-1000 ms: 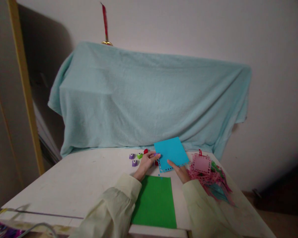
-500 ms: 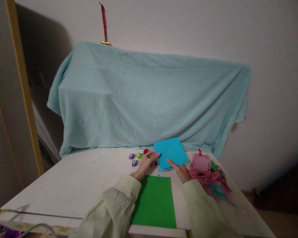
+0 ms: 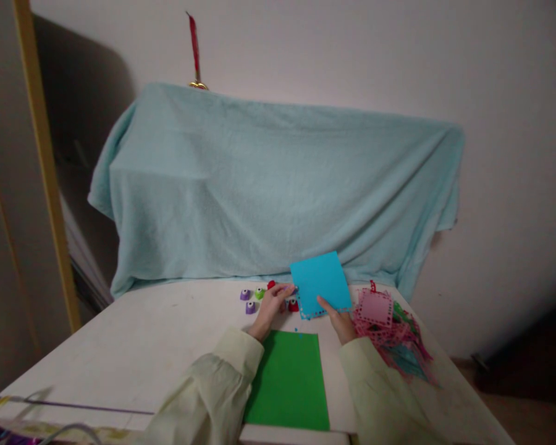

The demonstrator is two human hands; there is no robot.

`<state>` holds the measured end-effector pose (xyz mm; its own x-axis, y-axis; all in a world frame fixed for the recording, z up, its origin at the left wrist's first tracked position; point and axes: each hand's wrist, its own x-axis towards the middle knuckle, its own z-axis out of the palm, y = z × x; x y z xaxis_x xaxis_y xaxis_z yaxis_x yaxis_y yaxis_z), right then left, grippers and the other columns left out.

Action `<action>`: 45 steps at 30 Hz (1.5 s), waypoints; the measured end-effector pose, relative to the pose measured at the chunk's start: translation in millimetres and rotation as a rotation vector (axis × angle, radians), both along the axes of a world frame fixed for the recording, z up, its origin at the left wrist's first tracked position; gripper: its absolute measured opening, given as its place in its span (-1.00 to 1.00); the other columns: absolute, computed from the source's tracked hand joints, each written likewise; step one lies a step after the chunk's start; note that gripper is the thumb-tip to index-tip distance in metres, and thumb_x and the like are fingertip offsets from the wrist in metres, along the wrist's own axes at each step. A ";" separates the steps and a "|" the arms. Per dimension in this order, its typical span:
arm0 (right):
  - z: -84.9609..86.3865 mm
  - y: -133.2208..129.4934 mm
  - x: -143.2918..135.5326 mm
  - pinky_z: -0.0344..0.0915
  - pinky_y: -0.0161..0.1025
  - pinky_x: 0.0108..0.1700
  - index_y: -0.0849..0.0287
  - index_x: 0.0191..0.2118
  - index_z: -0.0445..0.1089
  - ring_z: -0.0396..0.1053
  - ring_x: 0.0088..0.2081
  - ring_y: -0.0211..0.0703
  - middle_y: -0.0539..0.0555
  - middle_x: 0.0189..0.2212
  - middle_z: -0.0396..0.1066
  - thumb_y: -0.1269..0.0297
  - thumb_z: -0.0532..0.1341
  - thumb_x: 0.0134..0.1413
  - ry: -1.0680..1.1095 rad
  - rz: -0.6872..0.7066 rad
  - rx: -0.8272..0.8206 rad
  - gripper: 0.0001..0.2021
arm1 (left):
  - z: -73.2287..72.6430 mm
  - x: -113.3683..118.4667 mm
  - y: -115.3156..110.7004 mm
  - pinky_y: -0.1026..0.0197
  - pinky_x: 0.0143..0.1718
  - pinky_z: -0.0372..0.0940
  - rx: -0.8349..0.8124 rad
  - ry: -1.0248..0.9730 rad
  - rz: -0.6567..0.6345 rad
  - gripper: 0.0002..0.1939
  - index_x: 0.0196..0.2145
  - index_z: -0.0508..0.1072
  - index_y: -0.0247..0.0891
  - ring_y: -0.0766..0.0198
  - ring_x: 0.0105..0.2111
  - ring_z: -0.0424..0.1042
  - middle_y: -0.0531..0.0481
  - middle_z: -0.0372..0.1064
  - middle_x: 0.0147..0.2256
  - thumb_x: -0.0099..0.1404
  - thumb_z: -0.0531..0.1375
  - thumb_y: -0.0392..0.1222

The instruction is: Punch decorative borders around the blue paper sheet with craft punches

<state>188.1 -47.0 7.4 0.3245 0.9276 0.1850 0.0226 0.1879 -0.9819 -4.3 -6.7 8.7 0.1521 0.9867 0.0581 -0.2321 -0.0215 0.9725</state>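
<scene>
A square sheet of blue paper [image 3: 319, 281] is pinched at its lower edge by my right hand [image 3: 339, 320], thumb on top. Small holes run along its left and lower edges. My left hand [image 3: 272, 308] is closed around a small purple craft punch [image 3: 289, 289] at the sheet's left edge, mostly hidden by the fingers. Near that hand stand a green punch [image 3: 259, 293], two purple punches, one of them [image 3: 250, 307] closer to me, and red punches, one [image 3: 293, 305] partly under the paper. Tiny blue paper bits [image 3: 298, 332] lie below the sheet.
A green sheet [image 3: 287, 380] lies on the white table [image 3: 143, 340] between my forearms. To the right is a pile of punched paper scraps [image 3: 393, 337] with a pink card [image 3: 375, 307] on it. A light blue cloth [image 3: 278, 185] hangs behind. A cable [image 3: 74, 428] lies front left.
The blue sheet has shifted slightly up and to the right, its edge now a little apart from my left fingers. More of the red punch beside it shows.
</scene>
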 end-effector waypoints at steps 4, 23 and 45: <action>-2.2 1.4 1.9 0.02 0.02 0.23 0.11 0.12 0.28 0.19 0.15 0.04 0.07 0.04 0.36 0.03 0.35 -0.23 -0.005 -0.027 0.003 -0.29 | -2.2 -0.4 0.1 0.35 -0.72 -0.03 -0.007 -0.062 0.009 -0.56 -0.37 0.44 -0.31 0.46 -0.79 0.01 0.23 0.01 -0.79 0.07 0.23 0.18; -13.4 8.2 7.7 0.05 0.02 0.22 0.09 0.16 0.22 0.21 0.15 0.00 0.05 0.08 0.31 0.05 0.34 -0.20 -0.011 -0.045 0.007 -0.27 | -11.9 -9.0 10.4 0.37 -0.78 -0.15 -0.230 -0.313 -0.007 -0.46 -0.52 0.29 -0.25 0.49 -0.85 -0.09 0.04 0.31 -0.72 0.10 0.00 0.35; -1.9 2.7 4.3 0.08 -0.01 0.21 0.11 0.13 0.28 0.21 0.14 0.03 0.05 0.03 0.36 0.06 0.34 -0.22 -0.003 -0.039 0.012 -0.30 | -13.7 -4.8 8.2 0.35 -0.70 0.08 -0.059 -0.291 0.000 -0.51 -0.49 0.37 -0.31 0.50 -0.79 0.00 0.20 0.05 -0.75 0.13 0.13 0.25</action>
